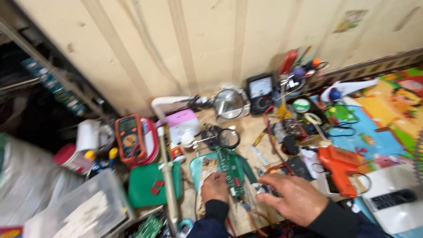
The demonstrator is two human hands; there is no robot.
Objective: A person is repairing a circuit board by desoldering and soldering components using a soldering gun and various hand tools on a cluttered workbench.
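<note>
Green circuit board [231, 171] pinned flat on the table [246, 132] by the left hand [214, 187], right hand [294, 198] just beside it, fingers loosely spread, nothing gripped.

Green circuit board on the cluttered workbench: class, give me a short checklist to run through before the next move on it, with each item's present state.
1. Green circuit board steadied: ok, the left hand rests at its near end.
2. Right hand free of tools: cannot tell, the picture is blurred at the fingertips.
3. Magnifier over the board: not ok, its lens sits beyond the far end.
4. Orange multimeter within reach: ok, it lies to the left of the board.
5. Orange glue gun clear of the hands: ok, it lies apart to the right.
6. Space around the board: not ok, wires and parts crowd it.
</note>
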